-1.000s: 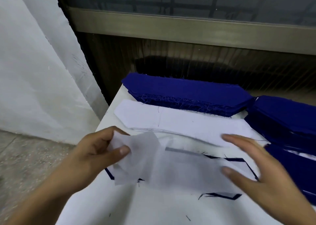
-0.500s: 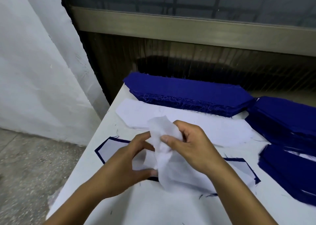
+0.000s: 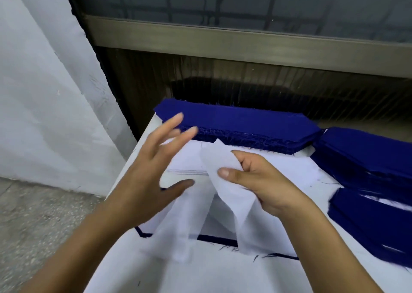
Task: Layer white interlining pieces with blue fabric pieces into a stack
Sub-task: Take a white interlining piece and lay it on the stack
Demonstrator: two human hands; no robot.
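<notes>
My right hand (image 3: 260, 181) pinches a thin white interlining piece (image 3: 225, 194) between thumb and fingers, lifted above the table. The piece hangs down crumpled, and a second sheer flap (image 3: 178, 232) trails below my left hand. My left hand (image 3: 153, 176) is raised with fingers spread, blurred, holding nothing. Under the hands lies the layered stack (image 3: 214, 239), white on top with a blue edge showing. A pile of white interlining (image 3: 289, 170) lies behind it. A thick stack of blue fabric pieces (image 3: 240, 125) runs along the table's far edge.
More blue fabric stacks sit at the right (image 3: 365, 156) and near right (image 3: 370, 225). The white table (image 3: 200, 275) ends at its left edge (image 3: 124, 176) above a grey floor (image 3: 40, 214). A dark wall and window frame rise behind.
My left hand let go of the interlining and lifted with fingers spread. My right hand keeps its pinch and has raised the piece, which now hangs unfolded lower.
</notes>
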